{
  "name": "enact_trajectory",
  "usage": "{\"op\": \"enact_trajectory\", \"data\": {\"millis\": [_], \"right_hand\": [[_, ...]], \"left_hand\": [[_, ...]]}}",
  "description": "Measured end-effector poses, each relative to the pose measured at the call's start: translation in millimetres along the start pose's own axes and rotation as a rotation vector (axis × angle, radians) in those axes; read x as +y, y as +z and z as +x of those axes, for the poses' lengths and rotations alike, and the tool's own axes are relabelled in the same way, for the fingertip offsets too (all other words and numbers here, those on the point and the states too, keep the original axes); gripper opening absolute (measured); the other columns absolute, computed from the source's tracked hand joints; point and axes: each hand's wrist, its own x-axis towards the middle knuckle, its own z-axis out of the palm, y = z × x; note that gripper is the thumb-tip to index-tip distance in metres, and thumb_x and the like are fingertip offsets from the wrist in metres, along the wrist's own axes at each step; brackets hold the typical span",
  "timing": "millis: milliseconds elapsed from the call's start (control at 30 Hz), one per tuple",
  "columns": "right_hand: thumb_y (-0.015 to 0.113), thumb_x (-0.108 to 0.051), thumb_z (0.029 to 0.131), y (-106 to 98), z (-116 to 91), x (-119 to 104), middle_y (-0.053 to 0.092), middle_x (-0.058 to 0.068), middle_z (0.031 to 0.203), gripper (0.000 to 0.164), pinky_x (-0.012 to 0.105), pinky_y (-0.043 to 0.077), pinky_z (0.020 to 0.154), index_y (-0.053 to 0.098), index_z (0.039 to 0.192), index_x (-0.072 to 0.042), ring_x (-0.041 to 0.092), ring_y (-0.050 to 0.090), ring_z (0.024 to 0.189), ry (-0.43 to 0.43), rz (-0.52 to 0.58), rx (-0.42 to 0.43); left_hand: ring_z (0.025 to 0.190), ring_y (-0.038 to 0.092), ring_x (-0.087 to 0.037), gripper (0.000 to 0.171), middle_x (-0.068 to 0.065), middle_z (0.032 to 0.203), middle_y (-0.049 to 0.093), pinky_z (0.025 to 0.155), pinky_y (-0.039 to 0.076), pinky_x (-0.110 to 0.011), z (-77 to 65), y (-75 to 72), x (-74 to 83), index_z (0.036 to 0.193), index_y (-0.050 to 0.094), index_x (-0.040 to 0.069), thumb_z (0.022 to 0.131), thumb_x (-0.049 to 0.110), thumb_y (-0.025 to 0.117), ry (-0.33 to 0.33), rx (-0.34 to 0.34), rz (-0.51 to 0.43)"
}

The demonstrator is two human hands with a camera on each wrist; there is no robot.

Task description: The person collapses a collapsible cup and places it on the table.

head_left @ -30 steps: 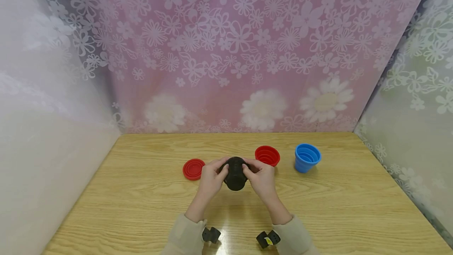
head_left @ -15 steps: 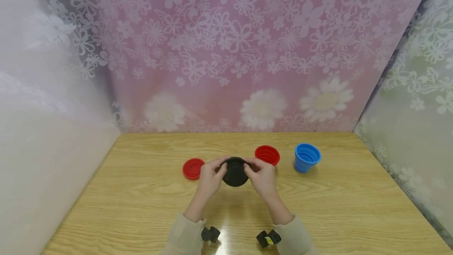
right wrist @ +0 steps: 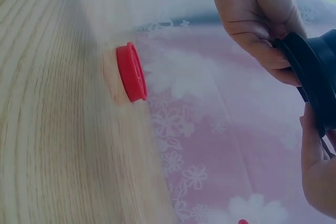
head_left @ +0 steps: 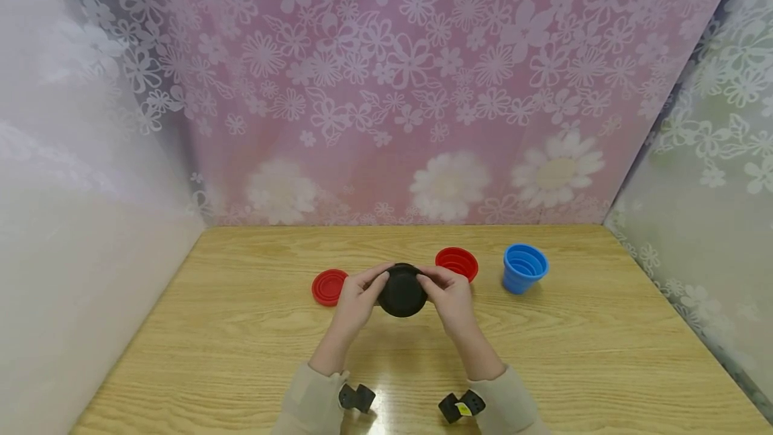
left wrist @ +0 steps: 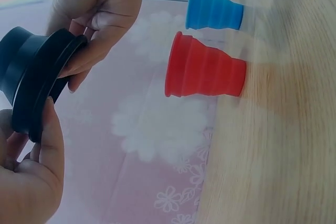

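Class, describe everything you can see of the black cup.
The black cup looks smooth and rubbery, with a projecting rim, a broad band and a narrower stepped section. It is tilted, raised off the wooden table, its rim gripped from both sides by the left hand and the right hand.

I hold a black cup (head_left: 402,294), rubbery-looking, smooth, low sheen. Near far edge of tabletop (head_left: 241,354): red cup (left wrist: 202,69), smooth, silicone-like; towards far right corner, blue cup (head_left: 518,280), same finish. Tabletop wood-grained, glossy glare at near edge. My sleeves (head_left: 311,400) matt cloth. Floral sheet (head_left: 374,133) beyond far edge smooth, faintly shiny
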Motion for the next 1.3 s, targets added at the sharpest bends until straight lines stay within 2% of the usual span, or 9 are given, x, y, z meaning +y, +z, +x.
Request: {"op": "enact_trajectory", "data": {"millis": [333,567,767,1000,1167,1300], "right_hand": [[0.056,0.0,0.084,0.4,-0.5,-0.8,0.062,0.012,0.09,0.024,0.032,0.051,0.068,0.057,0.104,0.014,0.019,0.063,0.079,0.029,0.085,-0.054],[0.056,0.0,0.085,0.6,-0.2,-0.8,0.064,0.007,0.089,0.026,0.031,0.05,0.071,0.056,0.106,0.015,0.018,0.063,0.079,0.028,0.153,-0.016],[0.057,-0.002,0.085,-0.1,1.2,-0.8,0.064,0.005,0.086,0.027,0.03,0.051,0.069,0.055,0.105,0.015,0.015,0.062,0.076,0.006,0.202,0.025],[0.058,-0.004,0.084,-1.9,1.3,-0.7,0.062,0.005,0.086,0.027,0.029,0.051,0.069,0.054,0.105,0.014,0.015,0.061,0.075,-0.012,0.199,0.008],[0.056,-0.001,0.085,-1.5,1.8,-1.5,0.061,0.006,0.088,0.025,0.029,0.051,0.07,0.053,0.105,0.013,0.016,0.06,0.076,0.001,0.194,0.0],[0.054,-0.002,0.087,-2.4,2.0,-2.6,0.059,0.008,0.092,0.025,0.03,0.051,0.071,0.053,0.109,0.01,0.017,0.06,0.08,0.029,0.15,-0.031]], "left_hand": [[0.087,0.061,-0.021,0.029,-0.022,0.108,0.057,0.069,0.051,-0.033,0.4,-1.8,-1.7,0.116,0.054,-0.007,0.091,0.006,0.049,-0.06,-0.001,-0.101],[0.085,0.06,-0.017,0.032,-0.016,0.105,0.058,0.073,0.05,-0.035,5.1,-4.0,-19.6,0.117,0.053,-0.006,0.089,0.009,0.053,-0.064,0.011,-0.178],[0.085,0.059,-0.016,0.039,-0.012,0.103,0.057,0.075,0.049,-0.035,7.2,-5.0,-27.9,0.124,0.048,0.0,0.089,0.013,0.054,-0.083,-0.057,-0.202],[0.087,0.058,-0.02,0.04,-0.014,0.105,0.057,0.07,0.051,-0.035,6.8,-6.0,-28.2,0.127,0.046,0.006,0.089,0.016,0.054,-0.133,-0.112,-0.211],[0.087,0.058,-0.022,0.04,-0.015,0.104,0.056,0.07,0.051,-0.035,7.4,-6.0,-28.9,0.127,0.047,0.007,0.089,0.016,0.054,-0.139,-0.104,-0.233],[0.087,0.058,-0.021,0.04,-0.014,0.104,0.056,0.07,0.051,-0.034,7.8,-6.6,-29.1,0.126,0.047,0.006,0.088,0.016,0.054,-0.128,-0.091,-0.215]]}}
